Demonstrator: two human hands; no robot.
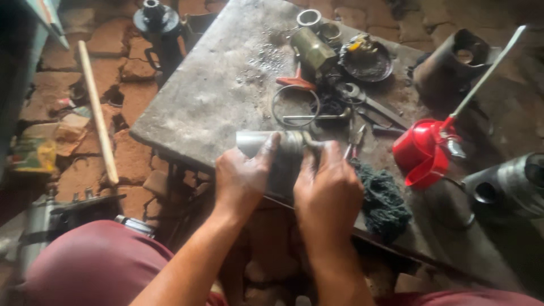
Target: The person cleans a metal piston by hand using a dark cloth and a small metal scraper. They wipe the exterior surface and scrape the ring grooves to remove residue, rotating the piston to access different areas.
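Note:
Both of my hands grip a shiny metal cylinder (271,148), a piston-like part, lying sideways at the near edge of a worn metal workbench (209,102). My left hand (242,178) wraps its left portion, thumb on top. My right hand (327,190) covers its right end, fingers curled over it. A dark green rag (384,199) lies just right of my right hand.
On the bench sit a thin metal ring (294,106), a brass cylinder (311,48), a dark bowl (365,59), pliers and small tools (362,110), and a red oil can (422,152) with a long spout. A wooden stick (97,110) leans at left over the cracked brick floor.

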